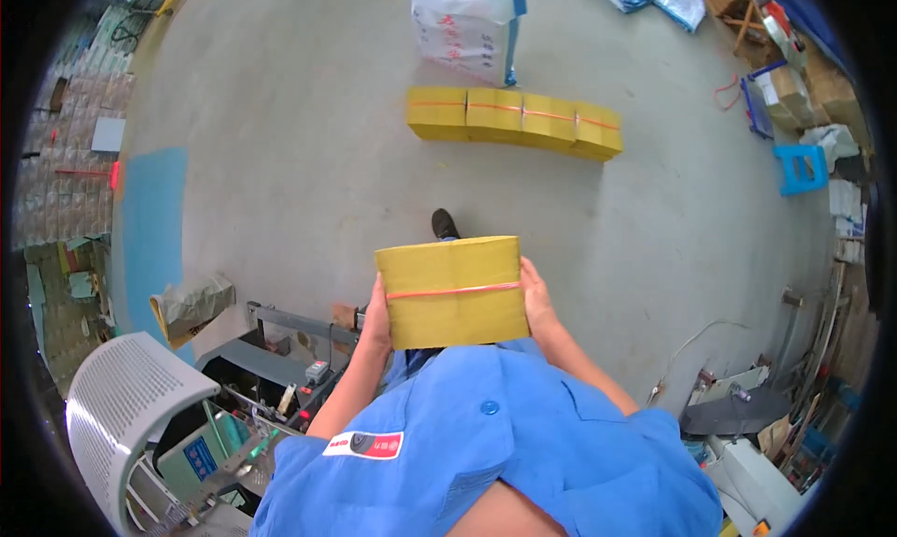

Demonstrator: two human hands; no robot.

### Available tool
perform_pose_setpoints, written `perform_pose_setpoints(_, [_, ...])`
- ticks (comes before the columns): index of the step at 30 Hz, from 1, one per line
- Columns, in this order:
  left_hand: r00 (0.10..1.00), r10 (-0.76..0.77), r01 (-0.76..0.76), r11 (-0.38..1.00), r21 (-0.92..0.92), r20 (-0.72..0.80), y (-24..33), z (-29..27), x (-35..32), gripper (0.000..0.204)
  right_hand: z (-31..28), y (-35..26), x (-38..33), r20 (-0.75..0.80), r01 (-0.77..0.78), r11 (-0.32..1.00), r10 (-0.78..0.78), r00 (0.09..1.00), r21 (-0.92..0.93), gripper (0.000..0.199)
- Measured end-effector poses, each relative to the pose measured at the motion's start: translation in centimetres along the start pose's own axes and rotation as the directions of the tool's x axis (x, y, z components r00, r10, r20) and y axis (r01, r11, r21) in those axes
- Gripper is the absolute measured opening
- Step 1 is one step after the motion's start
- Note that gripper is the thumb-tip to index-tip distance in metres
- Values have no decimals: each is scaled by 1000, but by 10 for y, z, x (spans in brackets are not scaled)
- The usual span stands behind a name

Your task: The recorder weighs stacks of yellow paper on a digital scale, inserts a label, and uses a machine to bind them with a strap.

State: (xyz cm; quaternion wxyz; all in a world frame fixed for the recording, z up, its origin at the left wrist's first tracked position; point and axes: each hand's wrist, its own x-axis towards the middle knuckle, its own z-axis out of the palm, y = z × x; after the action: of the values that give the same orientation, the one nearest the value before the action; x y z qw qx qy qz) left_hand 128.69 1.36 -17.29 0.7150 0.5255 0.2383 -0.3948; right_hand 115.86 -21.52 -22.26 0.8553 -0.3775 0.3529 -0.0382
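Between my two hands I hold a thick yellow paper bundle [453, 317], bound round the middle with a reddish band. My left hand [377, 317] presses on its left side, and my right hand [536, 299] grips the right side, fingers partly hidden behind it. Farther ahead on the floor, several similar yellow bundles [495, 126] stand side by side in a slightly curved row, each with a reddish band. Just behind that row is an upright white woven sack [462, 37] with blue edges, its top open and something yellow showing inside.
A grey perforated chair back [140, 397] and machinery [280, 369] are close on my left. A blue plastic stool [801, 170] stands far right, near boxes. Stacked packs [75, 154] line the left side. At lower right, a cable [687, 350] lies by more equipment.
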Motion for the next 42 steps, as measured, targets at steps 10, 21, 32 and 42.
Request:
perform_pose_setpoints(10, [999,-51,49,991,122,10,141,52,168,64,69,-70,163,-108,-1,1000,3,994,22,44])
perform_pose_setpoints(21, [997,-42,48,994,99,-67,177,97,342,66,43,-87,371,-60,-110,991,114,992,73,42])
perform_pose_setpoints(32, [995,-102,102,994,47,1,212,82,558,67,42,-58,557,-24,-19,984,15,1000,-180,51])
perform_pose_setpoints(42, [961,-255,273,941,201,-109,166,27,728,71,14,41,666,-345,-293,950,312,885,108,57])
